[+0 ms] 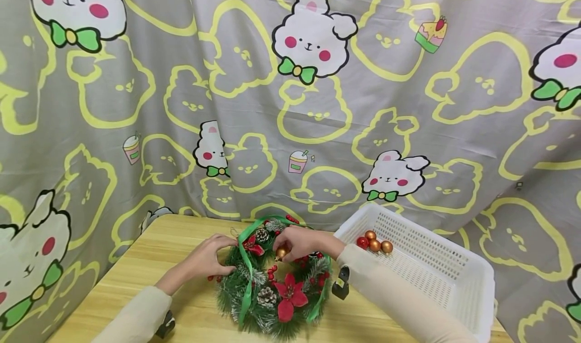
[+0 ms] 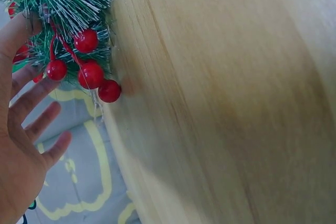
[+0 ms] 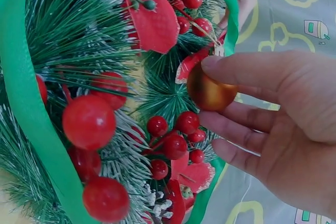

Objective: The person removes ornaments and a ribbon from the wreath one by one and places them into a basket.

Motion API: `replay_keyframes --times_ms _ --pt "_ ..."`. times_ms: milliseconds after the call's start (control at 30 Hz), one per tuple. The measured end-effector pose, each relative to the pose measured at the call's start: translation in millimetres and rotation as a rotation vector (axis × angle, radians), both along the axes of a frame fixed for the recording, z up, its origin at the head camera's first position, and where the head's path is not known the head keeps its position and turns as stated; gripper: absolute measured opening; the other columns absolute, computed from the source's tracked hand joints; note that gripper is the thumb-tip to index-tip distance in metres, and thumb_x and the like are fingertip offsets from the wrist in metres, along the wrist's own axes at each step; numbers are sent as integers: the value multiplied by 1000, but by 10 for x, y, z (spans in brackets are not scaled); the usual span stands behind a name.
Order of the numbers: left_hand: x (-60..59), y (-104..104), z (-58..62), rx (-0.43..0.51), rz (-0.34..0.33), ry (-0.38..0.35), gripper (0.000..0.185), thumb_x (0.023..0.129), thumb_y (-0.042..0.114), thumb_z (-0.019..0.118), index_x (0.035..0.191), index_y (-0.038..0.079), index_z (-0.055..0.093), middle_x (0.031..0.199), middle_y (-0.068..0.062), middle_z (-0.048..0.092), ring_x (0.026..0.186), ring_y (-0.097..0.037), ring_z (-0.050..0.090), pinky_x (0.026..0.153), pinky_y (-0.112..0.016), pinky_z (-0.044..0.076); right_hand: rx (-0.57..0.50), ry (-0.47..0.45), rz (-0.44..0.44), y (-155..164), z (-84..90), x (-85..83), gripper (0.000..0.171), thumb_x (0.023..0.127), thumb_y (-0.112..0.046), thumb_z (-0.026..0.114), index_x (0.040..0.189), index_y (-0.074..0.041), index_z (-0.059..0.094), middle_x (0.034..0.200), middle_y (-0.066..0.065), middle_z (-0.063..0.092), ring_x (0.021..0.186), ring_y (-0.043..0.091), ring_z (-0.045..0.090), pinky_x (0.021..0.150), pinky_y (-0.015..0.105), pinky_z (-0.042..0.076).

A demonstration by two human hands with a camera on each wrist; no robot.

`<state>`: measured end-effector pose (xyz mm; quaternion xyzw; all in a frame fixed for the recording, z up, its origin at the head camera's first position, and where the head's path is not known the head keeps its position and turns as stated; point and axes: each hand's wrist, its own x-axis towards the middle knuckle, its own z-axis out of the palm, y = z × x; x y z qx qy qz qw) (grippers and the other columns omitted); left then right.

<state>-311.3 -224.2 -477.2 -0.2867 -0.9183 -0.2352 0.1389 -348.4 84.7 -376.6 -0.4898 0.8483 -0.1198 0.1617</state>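
A green Christmas wreath point(image 1: 268, 312) with red flowers, pine cones, red berries and a green ribbon point(image 1: 246, 262) lies on the wooden table. At its left edge, my left hand point(image 1: 211, 254) touches the greenery with thumb and fingers spread apart. The left wrist view shows the fingers point(image 2: 37, 95) beside a sprig of red berries point(image 2: 91, 74). Over the wreath's middle, my right hand point(image 1: 297, 242) pinches a gold Christmas ball point(image 3: 210, 87) between thumb and fingers. A thin gold loop rises from the ball's cap toward the berries.
A white perforated plastic basket point(image 1: 472, 267) stands to the right, holding several gold balls point(image 1: 387, 246) and a red one point(image 1: 362, 242). A grey curtain point(image 1: 254, 116) with cartoon animals hangs behind the wooden table point(image 1: 181, 302).
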Motion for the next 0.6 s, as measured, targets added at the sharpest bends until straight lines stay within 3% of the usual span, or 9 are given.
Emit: replay_keyframes --times_ms 267,467,600 --pt "-15 6 -21 10 6 4 59 75 34 88 126 13 71 125 -5 70 118 -31 62 95 -57 54 -27 61 -21 -28 -44 19 30 89 -4 75 118 -1 73 105 8 74 77 2 57 69 16 48" --pt "-34 11 -38 2 10 -9 59 75 33 88 127 13 70 126 -5 70 119 -30 62 97 -56 54 -9 167 -27 -6 -11 24 26 86 3 74 111 -3 76 100 9 74 71 7 51 64 18 41" --pt "-32 10 -39 5 7 -1 58 75 33 88 126 12 71 125 -5 70 118 -30 62 96 -55 54 -13 225 -22 59 30 7 29 85 7 72 111 -3 77 103 10 75 75 11 57 65 19 41"
